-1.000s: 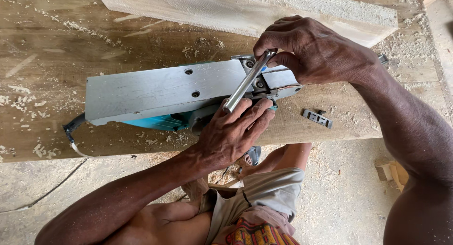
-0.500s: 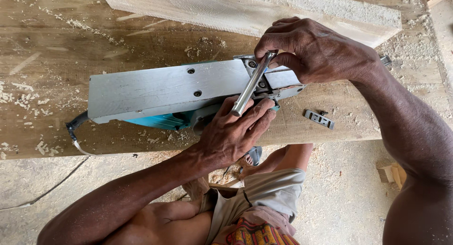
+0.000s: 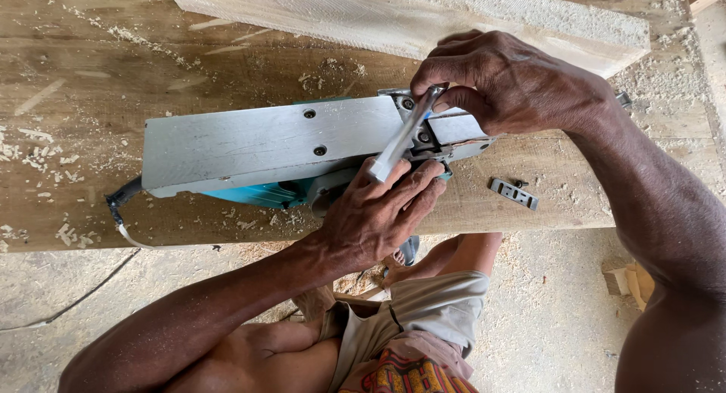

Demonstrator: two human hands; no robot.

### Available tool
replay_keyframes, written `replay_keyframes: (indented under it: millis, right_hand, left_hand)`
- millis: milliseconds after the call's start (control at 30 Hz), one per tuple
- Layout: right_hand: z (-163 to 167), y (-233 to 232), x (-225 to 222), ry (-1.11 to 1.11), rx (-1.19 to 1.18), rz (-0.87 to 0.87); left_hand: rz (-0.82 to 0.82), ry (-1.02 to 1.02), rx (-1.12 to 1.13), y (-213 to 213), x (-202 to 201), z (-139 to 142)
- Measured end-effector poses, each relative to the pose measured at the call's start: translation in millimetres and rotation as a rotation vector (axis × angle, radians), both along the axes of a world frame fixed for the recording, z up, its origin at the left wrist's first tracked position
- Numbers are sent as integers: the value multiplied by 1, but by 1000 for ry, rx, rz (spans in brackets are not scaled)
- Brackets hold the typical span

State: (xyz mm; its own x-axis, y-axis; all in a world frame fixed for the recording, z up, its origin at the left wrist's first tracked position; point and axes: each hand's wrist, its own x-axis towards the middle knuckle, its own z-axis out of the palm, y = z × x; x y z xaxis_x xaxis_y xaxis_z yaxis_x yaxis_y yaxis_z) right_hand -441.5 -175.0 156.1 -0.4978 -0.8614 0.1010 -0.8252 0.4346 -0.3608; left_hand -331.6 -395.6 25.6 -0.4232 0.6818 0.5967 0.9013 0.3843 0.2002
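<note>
The right hand [image 3: 514,83] pinches the upper end of a narrow steel planer blade [image 3: 404,134] between thumb and fingers, while the left hand [image 3: 378,215] closes its fingertips on the blade's lower end. The blade lies slanted across the grey sole of an upturned teal electric planer [image 3: 280,147]. The planer rests on a shaving-strewn wooden workbench [image 3: 91,68]. A small metal clamp plate [image 3: 514,194] lies just right of it.

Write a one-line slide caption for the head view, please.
Both hands, left hand and right hand, hold a thin metal blade across an upturned electric planer on a wooden plank.
</note>
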Motion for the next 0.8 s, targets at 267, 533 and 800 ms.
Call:
replay_keyframes:
  millis: [267, 533, 800]
  right_hand:
    - [-2, -1, 13, 91, 73, -175]
    - [-11, 20, 36, 27, 110, -305]
    - [-25, 34, 38, 38, -56, -304]
  left_hand:
    - [14, 49, 32, -1, 3, 8]
    - [62, 124, 94, 25, 18, 3]
    - [109, -28, 56, 7, 33, 66]
